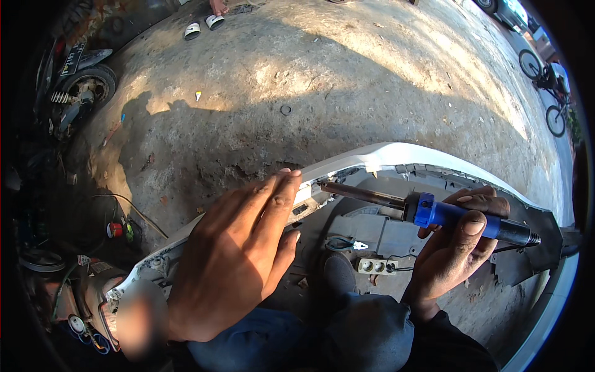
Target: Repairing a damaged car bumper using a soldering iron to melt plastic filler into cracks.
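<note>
My right hand (462,239) is closed around the blue handle of a soldering iron (455,217). Its long metal barrel points left, and the tip is at the inner edge of a white car bumper (396,153), which curves across in front of my knees. Beside that tip, my left hand (245,239) lies over the bumper with its fingers stretched out along the edge, holding nothing. The inner edge between the tip and my left fingers looks rough and chipped. My left hand covers the part of the bumper beneath it.
Below the bumper, pliers (347,243) and a white power strip (375,266) with a plug in it lie near my shoe (339,276). A motorcycle wheel (93,87) stands at far left. White sandals (203,27) rest on the concrete floor; a bicycle (548,93) is at far right.
</note>
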